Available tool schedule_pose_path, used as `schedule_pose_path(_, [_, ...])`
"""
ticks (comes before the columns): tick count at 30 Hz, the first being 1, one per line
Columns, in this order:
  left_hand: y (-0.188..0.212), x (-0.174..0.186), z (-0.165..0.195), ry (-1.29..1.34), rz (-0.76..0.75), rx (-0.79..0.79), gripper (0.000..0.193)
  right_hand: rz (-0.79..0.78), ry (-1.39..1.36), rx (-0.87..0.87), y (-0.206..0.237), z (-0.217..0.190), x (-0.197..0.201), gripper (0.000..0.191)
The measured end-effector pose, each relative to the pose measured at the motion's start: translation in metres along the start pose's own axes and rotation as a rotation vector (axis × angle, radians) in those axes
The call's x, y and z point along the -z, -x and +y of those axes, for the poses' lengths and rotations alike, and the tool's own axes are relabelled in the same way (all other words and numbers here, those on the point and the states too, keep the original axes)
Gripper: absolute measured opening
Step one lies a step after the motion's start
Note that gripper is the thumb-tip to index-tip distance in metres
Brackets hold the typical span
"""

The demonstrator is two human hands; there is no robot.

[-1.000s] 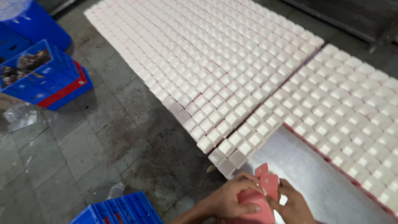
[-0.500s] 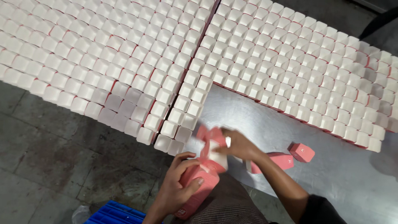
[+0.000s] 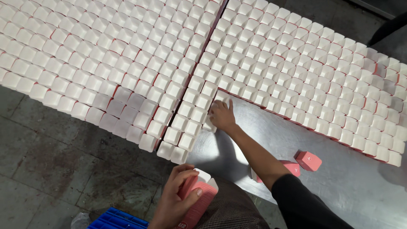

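My left hand [image 3: 176, 199] grips a stack of flat pink cartons [image 3: 198, 199] near the bottom of the view, over my lap. My right hand [image 3: 222, 114] reaches forward onto the metal table [image 3: 339, 178], fingers pressed on a small white-topped box [image 3: 210, 124] at the edge of the rows. Many upright pink-and-white boxes [image 3: 271, 55] stand in tight rows across the table. Two loose pink boxes [image 3: 308, 161] lie on their sides by my right forearm.
A second sheet of boxes [image 3: 97, 63] fills the left half and overhangs the stained concrete floor [image 3: 55, 161]. A blue plastic crate [image 3: 116, 219] sits at the bottom edge. A dark shape [image 3: 390, 29] is at the top right corner.
The view has swung right across the table. My right hand left the pink stack and stretched forward to the edge of the rows, setting a box there. My left hand still holds the stack.
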State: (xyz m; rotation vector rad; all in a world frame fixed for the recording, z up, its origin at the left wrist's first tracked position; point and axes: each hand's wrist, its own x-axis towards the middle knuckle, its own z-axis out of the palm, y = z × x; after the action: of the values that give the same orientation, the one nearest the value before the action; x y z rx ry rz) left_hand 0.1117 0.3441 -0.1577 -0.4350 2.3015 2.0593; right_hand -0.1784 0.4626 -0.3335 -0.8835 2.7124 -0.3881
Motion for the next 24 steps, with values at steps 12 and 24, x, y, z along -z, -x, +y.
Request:
schedule_pose_path(12, [0.007, 0.003, 0.008, -0.059, 0.008, -0.031, 0.042, 0.012, -0.312, 0.075, 0.061, -0.041, 0.064, 0.028])
schedule_pose_path(24, [0.021, 0.004, 0.004, -0.067, -0.059, -0.205, 0.039, -0.663, -1.367, 0.126, 0.213, -0.089, 0.13, 0.02])
